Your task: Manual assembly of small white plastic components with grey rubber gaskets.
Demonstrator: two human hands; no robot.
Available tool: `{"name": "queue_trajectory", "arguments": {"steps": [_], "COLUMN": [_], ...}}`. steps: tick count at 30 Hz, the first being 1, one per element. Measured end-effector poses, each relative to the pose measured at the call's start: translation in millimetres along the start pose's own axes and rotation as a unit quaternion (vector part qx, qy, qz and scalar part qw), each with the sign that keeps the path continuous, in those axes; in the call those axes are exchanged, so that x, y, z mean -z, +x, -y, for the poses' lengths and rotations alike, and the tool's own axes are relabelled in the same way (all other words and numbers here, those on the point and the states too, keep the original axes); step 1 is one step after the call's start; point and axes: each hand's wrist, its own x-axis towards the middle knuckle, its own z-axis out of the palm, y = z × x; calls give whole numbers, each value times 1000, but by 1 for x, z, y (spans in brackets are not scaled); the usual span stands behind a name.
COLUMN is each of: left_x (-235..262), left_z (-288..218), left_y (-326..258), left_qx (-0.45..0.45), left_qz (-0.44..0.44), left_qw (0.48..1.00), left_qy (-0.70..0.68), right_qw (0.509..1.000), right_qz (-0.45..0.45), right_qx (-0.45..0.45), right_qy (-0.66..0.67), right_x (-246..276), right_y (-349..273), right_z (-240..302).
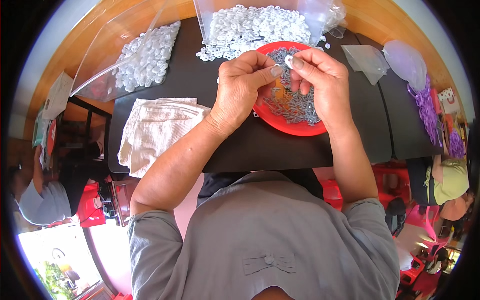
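Observation:
Over a round red plate point(300, 131), both of my hands are raised with their fingertips close together. My right hand point(330, 82) pinches a small white plastic piece point(288, 61) between thumb and forefinger. Thumb and forefinger of my left hand point(237, 92) are pressed together just to the left of it; whatever they hold is too small or hidden to name. Many thin grey metal pins, like small nails or screws, point(302, 111) lie loose in the plate beneath my hands. Behind the plate, a heap of similar white pieces point(260, 25) spills from a clear plastic bin point(201, 22) onto the black table.
At the back left lies a clear bag of white pieces point(145, 60). A folded cream towel point(162, 127) rests near the left edge. Clear plastic bags point(367, 62) and purple strands point(425, 112) are on the right. Other people sit at both sides, one in yellow-green point(450, 180) at right.

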Motion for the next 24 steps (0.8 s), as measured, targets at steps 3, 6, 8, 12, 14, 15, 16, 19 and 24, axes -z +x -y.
{"name": "queue_trajectory", "arguments": {"steps": [3,6,8,12,14,15,16,19,24], "left_x": [-1,1,2,3,4,4,5,4,3], "left_z": [-1,-1,0,-4,-4,-4,-3,-3,-2], "left_y": [-1,0,1,0,1,1,1,1,1], "left_qx": [-7,-15,-19,-5,-4,-4,-5,-5,-13], "left_qz": [-2,-1,6,7,9,9,12,15,24], "left_qw": [1000,1000,999,999,999,999,999,1000,999], "left_qy": [14,19,29,48,40,40,36,25,25], "right_qw": [1000,1000,1000,1000,1000,1000,1000,999,999], "right_qz": [2,-8,-4,-9,-3,-3,-10,-30,-46], "right_qx": [3,-14,-7,-5,-2,-2,-9,-8,23], "right_qy": [4,11,-2,-12,-17,-17,-15,-11,-2], "right_x": [1,-2,-2,-2,-1,-1,-1,0,1], "right_y": [0,1,1,1,0,0,0,1,3], "right_z": [1,2,2,2,2,1,1,2,0]}}
